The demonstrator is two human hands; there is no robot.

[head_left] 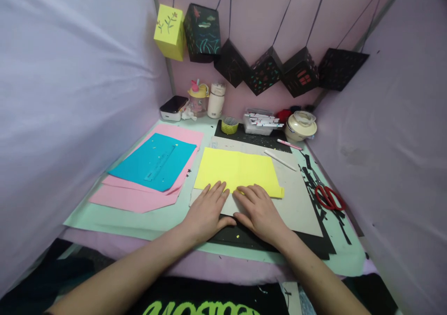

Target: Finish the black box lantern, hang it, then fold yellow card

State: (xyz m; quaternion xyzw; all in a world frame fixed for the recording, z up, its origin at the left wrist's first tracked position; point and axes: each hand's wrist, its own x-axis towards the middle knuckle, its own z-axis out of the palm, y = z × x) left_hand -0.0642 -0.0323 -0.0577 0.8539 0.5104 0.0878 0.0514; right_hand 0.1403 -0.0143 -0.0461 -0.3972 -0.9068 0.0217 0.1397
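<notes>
A yellow sheet of paper (239,166) lies flat on a grey board (296,208) in front of me. Its near edge is turned up in a narrow fold, and a small tab sticks out at the right corner. My left hand (207,212) rests on the left part of that edge, fingers stretched out and lying flat. Beside it my right hand (258,210) presses on the edge right of the middle, fingers also extended. The thumbs point toward each other, slightly apart. Part of the near edge is hidden under the fingers.
Left lie pink sheets (122,198), a blue sheet (139,166) and a clear ruler (160,164). Right are red-handled scissors (330,197) among black paper strips, and a white pen (280,160). Behind stand tape (229,125), a pen box (258,128), a bowl (300,126); paper lanterns (263,73) hang above.
</notes>
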